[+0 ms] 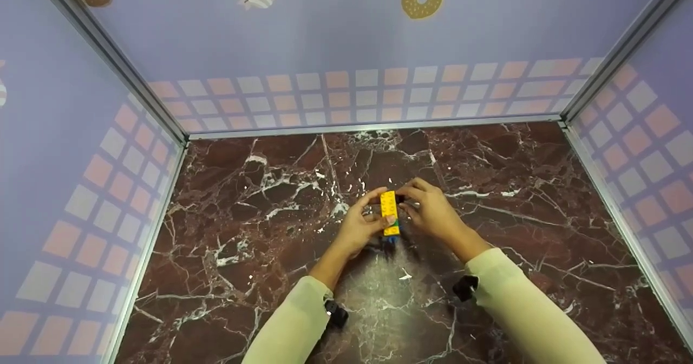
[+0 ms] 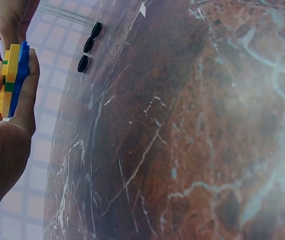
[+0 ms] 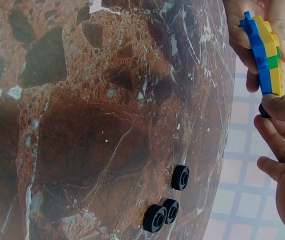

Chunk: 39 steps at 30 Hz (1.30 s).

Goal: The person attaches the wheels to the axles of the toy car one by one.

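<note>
My left hand (image 1: 354, 227) grips a small toy-brick car (image 1: 388, 208), yellow on top with a green piece in the middle and a blue base. The left wrist view shows the car's blue base (image 2: 18, 80) along my left fingers, with the thumb on the yellow side. My right hand (image 1: 436, 215) is at the car's far right side. Between its thumb and fingertips it pinches a black toy wheel (image 3: 265, 110), held right at one end of the blue base. My curled right fingers partly cover that wheel.
Three loose black wheels (image 3: 180, 177) stand on the dark red marbled tabletop (image 1: 243, 299). Purple walls (image 1: 325, 39) with a checked border enclose the table at the back and both sides. A black wrist camera (image 1: 337, 314) sits at the left sleeve, another (image 1: 465, 288) at the right.
</note>
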Motion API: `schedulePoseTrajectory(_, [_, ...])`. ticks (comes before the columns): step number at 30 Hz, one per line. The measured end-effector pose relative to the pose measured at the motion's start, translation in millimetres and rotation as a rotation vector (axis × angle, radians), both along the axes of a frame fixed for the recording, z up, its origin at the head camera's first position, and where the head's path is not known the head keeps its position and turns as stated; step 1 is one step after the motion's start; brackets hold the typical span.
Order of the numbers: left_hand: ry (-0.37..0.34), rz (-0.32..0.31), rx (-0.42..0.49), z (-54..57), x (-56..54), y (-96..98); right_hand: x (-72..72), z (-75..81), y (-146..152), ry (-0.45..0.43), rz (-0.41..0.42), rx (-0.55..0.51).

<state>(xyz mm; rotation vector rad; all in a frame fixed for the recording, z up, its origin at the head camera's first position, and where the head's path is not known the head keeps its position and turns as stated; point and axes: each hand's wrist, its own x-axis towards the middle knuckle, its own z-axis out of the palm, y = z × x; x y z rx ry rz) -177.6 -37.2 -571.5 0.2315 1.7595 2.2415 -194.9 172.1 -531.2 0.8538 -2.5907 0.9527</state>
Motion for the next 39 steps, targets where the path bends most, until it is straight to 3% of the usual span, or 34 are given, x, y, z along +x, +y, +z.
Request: schedulePoseTrajectory(39, [-0.019,-0.012,0.056,4.6,-1.4,3.7,-0.9,2.4,2.7,-0.040,0.011,-0.079])
